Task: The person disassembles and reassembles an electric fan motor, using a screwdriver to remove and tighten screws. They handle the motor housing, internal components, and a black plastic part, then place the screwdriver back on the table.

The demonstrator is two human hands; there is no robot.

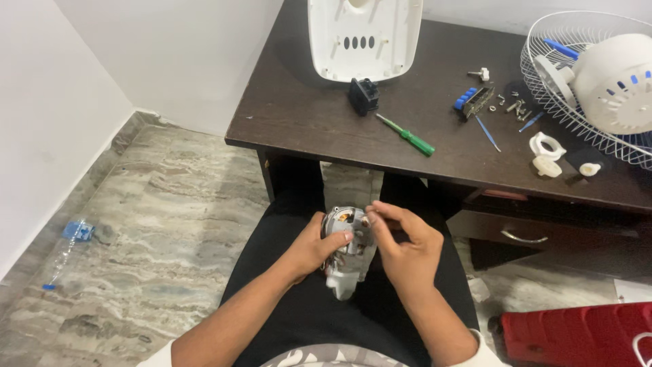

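Left hand (pixel 309 250) grips the small grey metal fan motor with copper windings (pixel 345 245) steady over the lap, leaving its top exposed, where right hand (pixel 406 246) just beside pinches at its rim with fingertips.

On the dark wooden table (pixel 299 102): white plastic fan cover (pixel 364 37) at far edge, black switch block (pixel 363 94) just before it, green screwdriver (pixel 407 135) nearer the front edge. White wire fan grille (pixel 584 88) at right end. Red case (pixel 577 333) on floor below the table, at right.
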